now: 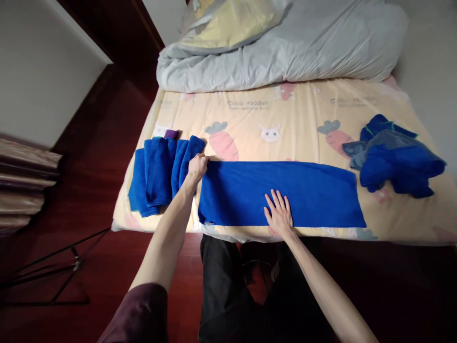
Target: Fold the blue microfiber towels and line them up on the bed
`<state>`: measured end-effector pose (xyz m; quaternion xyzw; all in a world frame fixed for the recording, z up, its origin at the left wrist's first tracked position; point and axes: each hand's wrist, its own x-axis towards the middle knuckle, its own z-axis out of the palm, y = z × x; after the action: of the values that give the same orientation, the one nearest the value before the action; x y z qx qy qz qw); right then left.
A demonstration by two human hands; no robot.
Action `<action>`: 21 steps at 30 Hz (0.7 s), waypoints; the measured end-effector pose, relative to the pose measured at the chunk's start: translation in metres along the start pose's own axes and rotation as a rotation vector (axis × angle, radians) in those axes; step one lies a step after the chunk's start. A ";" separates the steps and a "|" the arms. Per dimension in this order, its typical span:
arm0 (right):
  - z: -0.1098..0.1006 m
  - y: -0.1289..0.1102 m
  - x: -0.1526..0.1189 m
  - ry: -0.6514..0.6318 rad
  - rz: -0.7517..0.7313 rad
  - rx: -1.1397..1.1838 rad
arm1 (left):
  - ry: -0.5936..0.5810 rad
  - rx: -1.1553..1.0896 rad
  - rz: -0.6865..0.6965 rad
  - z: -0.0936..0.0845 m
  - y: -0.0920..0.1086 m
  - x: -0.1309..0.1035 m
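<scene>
Folded cloths [157, 166] lie at the left of the bed [296, 124], a purple piece [172, 134] at their far side; a crumpled heap [396, 159] sits just beyond the blue cloth's [235, 190] right end. A quilt [285, 62] is bunched across the far side, and thin metal legs [76, 264] stand on the floor at left. The blue cloth lies flat along the bed's near edge, its long axis running left to right, short ends facing sideways. The hands are apart: the right [279, 216] is spread palm-down on the cloth, the left [198, 166] curled at its far left corner. The left fingertips are hidden, so I cannot tell whether they clamp it. The left arm covers part of the folded cloths.
</scene>
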<state>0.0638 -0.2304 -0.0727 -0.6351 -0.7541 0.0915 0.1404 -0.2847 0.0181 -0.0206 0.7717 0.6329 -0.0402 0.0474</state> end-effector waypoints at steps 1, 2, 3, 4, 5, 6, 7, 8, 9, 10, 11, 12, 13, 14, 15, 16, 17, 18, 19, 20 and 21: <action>0.000 0.000 0.000 -0.001 0.001 0.005 | 0.020 -0.004 -0.007 0.000 0.007 -0.004; 0.000 0.000 0.000 0.000 0.002 0.009 | 0.052 -0.010 -0.003 0.000 0.018 -0.011; 0.001 0.000 0.000 0.002 0.003 0.012 | 0.091 -0.021 0.013 0.000 0.033 -0.020; 0.001 0.000 0.000 0.005 0.004 0.014 | 0.134 -0.038 0.042 0.000 0.051 -0.032; 0.001 0.000 0.000 0.008 0.004 0.014 | 0.163 -0.064 0.096 0.002 0.071 -0.046; 0.000 0.000 -0.001 0.011 0.003 0.013 | 0.172 -0.094 0.162 0.006 0.091 -0.063; 0.000 0.000 -0.001 0.014 0.001 0.012 | 0.169 -0.122 0.245 0.011 0.111 -0.079; 0.000 0.000 -0.001 0.017 -0.002 0.013 | 0.164 -0.145 0.333 0.017 0.128 -0.096; 0.000 0.000 -0.001 0.020 -0.005 0.014 | 0.151 -0.167 0.412 0.025 0.141 -0.111; 0.000 0.000 -0.001 0.022 -0.007 0.016 | 0.137 -0.184 0.448 0.033 0.150 -0.123; 0.000 0.000 -0.001 0.023 -0.009 0.019 | 0.130 -0.198 0.445 0.042 0.152 -0.133; 0.000 -0.001 -0.001 0.024 -0.010 0.020 | 0.128 -0.210 0.411 0.050 0.150 -0.140; 0.000 -0.001 -0.001 0.025 -0.010 0.020 | 0.135 -0.217 0.351 0.058 0.142 -0.145; 0.000 -0.001 -0.001 0.024 -0.011 0.018 | 0.148 -0.221 0.280 0.064 0.131 -0.148; 0.000 -0.001 -0.001 0.024 -0.012 0.015 | 0.165 -0.221 0.207 0.069 0.118 -0.149; 0.000 -0.001 0.000 0.024 -0.012 0.011 | 0.181 -0.219 0.144 0.072 0.104 -0.150; 0.000 -0.001 0.000 0.025 -0.010 0.008 | 0.194 -0.214 0.094 0.074 0.090 -0.151; 0.000 -0.001 0.000 0.026 -0.008 0.006 | 0.203 -0.209 0.059 0.075 0.078 -0.152; 0.000 -0.001 0.000 0.029 -0.006 0.004 | 0.205 -0.203 0.041 0.076 0.067 -0.153; 0.000 -0.001 0.000 0.032 -0.004 0.005 | 0.202 -0.196 0.035 0.075 0.060 -0.153; 0.000 -0.001 0.000 0.035 -0.003 0.008 | 0.195 -0.191 0.034 0.074 0.055 -0.154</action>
<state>0.0631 -0.2309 -0.0730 -0.6349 -0.7521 0.0831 0.1561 -0.2609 -0.1515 -0.0738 0.7746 0.6223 0.0963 0.0594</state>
